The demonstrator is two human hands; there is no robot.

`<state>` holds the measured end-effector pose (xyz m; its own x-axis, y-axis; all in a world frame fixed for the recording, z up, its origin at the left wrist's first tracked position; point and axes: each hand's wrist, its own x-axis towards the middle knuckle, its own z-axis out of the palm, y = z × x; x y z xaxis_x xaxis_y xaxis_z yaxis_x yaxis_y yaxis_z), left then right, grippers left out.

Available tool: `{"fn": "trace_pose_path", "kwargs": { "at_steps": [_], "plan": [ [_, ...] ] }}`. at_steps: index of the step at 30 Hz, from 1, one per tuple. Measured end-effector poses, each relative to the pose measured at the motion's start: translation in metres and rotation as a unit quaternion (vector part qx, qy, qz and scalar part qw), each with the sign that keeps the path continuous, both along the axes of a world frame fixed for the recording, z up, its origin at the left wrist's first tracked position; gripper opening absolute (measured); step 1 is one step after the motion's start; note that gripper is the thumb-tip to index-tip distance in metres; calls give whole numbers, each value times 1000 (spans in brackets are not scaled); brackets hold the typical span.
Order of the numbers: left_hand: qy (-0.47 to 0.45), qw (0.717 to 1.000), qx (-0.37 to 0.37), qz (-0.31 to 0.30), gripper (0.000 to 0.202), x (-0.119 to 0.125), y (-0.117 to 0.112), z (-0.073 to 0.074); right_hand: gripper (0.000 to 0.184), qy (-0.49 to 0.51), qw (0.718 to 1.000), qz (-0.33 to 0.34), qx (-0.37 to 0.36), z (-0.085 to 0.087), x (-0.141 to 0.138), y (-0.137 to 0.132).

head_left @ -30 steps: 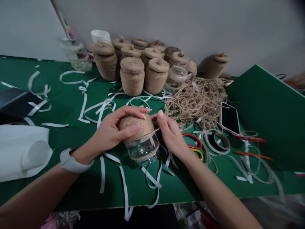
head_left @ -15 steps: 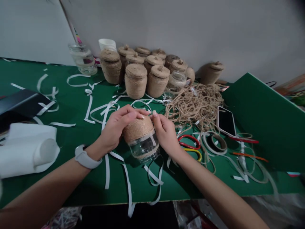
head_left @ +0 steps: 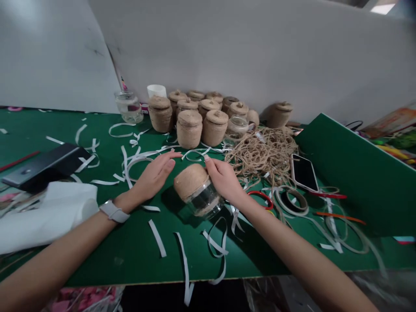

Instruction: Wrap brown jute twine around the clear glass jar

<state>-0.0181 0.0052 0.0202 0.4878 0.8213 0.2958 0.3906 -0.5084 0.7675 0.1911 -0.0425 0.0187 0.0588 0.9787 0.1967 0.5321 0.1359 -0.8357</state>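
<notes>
Two bare hands are at work over a green table (head_left: 130, 255). Nearest, white paper strips (head_left: 185, 260) trail off the table's near edge, and a roll of white cloth (head_left: 48, 212) lies at the near left. A little farther in, a glass jar (head_left: 198, 193) lies tilted on the table, its far half wound in twine and its clear end towards the near right. The right hand (head_left: 224, 180) holds it, cupped against its right side with the fingers curved over the wound part. The left hand (head_left: 154, 175) lies open and flat, fingers stretched, just left of the jar; I cannot tell whether it touches it. Right of the jar lie a red ring (head_left: 260, 197) and a tape roll (head_left: 294, 200). Beyond them sit a loose twine heap (head_left: 260, 151) and a phone (head_left: 303, 172). Farthest, twine-covered jars (head_left: 190, 128) stand in a cluster by the wall.
</notes>
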Motion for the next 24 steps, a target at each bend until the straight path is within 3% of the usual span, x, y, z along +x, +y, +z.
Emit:
{"fn": "trace_pose_path", "kwargs": {
  "at_steps": [3, 6, 12, 19, 24],
  "plan": [
    [-1, 996, 7, -93, 64, 1, -2, 14, 46, -59, 998, 15, -5, 9, -7, 4],
    [22, 987, -22, -161, 72, 9, -8, 15, 40, -106, 993, 57, -7, 15, -11, 10],
    [-50, 990, -80, -101, 61, 11, -14, -9, 44, -73, 988, 125, -48, 7, -4, 22],
    [-37, 989, -74, -119, 52, 19, -10, 1, 34, -61, 988, 142, 14, -4, -1, 27],
    [-83, 988, -83, -97, 51, 26, -12, -2, 32, -41, 993, 112, 21, -5, -3, 22]
  ]
}}
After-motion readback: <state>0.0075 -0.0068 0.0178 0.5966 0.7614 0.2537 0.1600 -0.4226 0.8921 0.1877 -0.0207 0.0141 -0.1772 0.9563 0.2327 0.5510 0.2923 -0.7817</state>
